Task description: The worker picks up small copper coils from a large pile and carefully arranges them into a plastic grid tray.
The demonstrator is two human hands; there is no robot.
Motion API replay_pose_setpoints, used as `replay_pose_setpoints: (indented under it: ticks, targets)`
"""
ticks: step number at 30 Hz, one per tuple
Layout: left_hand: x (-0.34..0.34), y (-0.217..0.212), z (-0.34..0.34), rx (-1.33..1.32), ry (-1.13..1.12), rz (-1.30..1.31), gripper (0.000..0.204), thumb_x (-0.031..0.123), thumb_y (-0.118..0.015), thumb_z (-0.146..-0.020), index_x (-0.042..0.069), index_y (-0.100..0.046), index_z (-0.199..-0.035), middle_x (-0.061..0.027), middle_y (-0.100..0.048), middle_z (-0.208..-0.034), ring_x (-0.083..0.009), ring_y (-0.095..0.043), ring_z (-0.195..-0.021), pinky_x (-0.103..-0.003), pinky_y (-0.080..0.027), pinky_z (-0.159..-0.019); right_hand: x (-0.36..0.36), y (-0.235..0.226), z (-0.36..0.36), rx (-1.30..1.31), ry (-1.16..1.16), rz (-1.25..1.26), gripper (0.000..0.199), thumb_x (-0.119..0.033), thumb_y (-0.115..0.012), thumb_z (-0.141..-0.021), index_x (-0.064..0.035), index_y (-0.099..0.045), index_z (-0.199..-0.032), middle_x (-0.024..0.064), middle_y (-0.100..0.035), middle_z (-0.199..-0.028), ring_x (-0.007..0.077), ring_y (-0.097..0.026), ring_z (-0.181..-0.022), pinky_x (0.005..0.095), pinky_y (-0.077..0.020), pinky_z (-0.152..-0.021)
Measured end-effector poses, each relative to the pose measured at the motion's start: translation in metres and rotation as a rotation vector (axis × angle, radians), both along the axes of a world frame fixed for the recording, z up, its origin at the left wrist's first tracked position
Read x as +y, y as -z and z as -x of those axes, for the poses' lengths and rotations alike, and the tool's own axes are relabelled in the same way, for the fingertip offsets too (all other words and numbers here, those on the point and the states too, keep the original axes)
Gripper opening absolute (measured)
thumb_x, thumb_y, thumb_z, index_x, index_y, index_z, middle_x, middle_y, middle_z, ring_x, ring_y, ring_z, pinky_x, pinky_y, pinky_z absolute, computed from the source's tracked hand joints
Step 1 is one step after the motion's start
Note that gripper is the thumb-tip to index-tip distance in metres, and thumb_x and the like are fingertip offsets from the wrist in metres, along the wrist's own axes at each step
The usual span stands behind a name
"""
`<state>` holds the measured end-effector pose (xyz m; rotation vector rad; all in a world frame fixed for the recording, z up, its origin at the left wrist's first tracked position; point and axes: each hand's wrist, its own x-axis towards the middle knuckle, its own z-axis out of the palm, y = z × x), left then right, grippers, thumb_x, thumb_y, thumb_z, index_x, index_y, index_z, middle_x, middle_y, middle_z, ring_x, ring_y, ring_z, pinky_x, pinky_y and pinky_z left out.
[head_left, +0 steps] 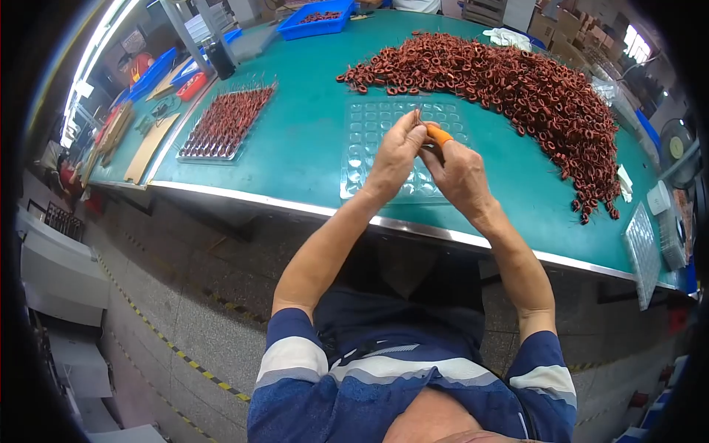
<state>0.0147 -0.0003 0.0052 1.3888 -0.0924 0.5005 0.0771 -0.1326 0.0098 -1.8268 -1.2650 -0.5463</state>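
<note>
Both my hands meet in front of me over a clear plastic blister tray (354,159) with rows of round pockets. My left hand (395,156) is closed, thumb and finger pinching a small reddish-brown ring coil (419,116), mostly hidden by the fingers. My right hand (459,168) is closed against it from the other side, fingertips at the same part. An orange finger cot (439,134) covers a finger of the right hand. Beyond and to the right spreads a big heap of red-brown ring coils (509,85) with thin wire leads.
On the left stands a filled tray of coils (227,124), leads upward. A blue bin (316,21) with more coils is at the far edge. Stacked empty trays (644,251) overhang the right front edge. A metal post (193,37) rises at the left. White cloths (508,38) lie behind the heap.
</note>
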Motion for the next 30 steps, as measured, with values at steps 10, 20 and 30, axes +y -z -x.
replay_pose_setpoints:
  ticks: [10, 20, 30]
  targets:
    - [-0.001, -0.013, 0.023, 0.206, 0.344, 0.382, 0.027, 0.018, -0.046, -0.101, -0.002, -0.053, -0.117, -0.0026, -0.055, -0.080, -0.0096, -0.054, -0.064, -0.022, -0.042, -0.053, -0.019, -0.031, -0.007, -0.038, -0.223, -0.073, 0.039, -0.023, -0.074, -0.081, -0.0083, -0.064, -0.116, 0.0132, -0.059, -0.114, 0.0291, -0.060, -0.100, 0.0377, -0.0499, -0.083]
    - [-0.019, -0.008, 0.024, 0.038, 0.134, 0.007, 0.025, 0.015, -0.055, -0.096, -0.002, -0.042, -0.110, -0.0102, -0.057, -0.089, -0.0150, -0.060, -0.071, -0.028, -0.050, -0.059, -0.022, -0.011, -0.011, 0.698, -0.292, -0.197, 0.017, -0.015, -0.068, -0.088, -0.0008, -0.072, -0.096, 0.0040, -0.065, -0.094, 0.0114, -0.061, -0.082, 0.0232, -0.0491, -0.073]
    - [-0.029, 0.001, 0.028, -0.149, -0.263, -0.497, 0.026, 0.007, -0.061, -0.091, 0.002, -0.051, -0.114, -0.0142, -0.064, -0.097, -0.0222, -0.065, -0.083, -0.034, -0.052, -0.070, -0.015, 0.005, -0.010, 0.826, -0.313, -0.311, 0.017, -0.015, -0.068, -0.090, 0.0016, -0.067, -0.093, 0.0011, -0.063, -0.095, 0.0104, -0.058, -0.086, 0.0231, -0.0468, -0.073]
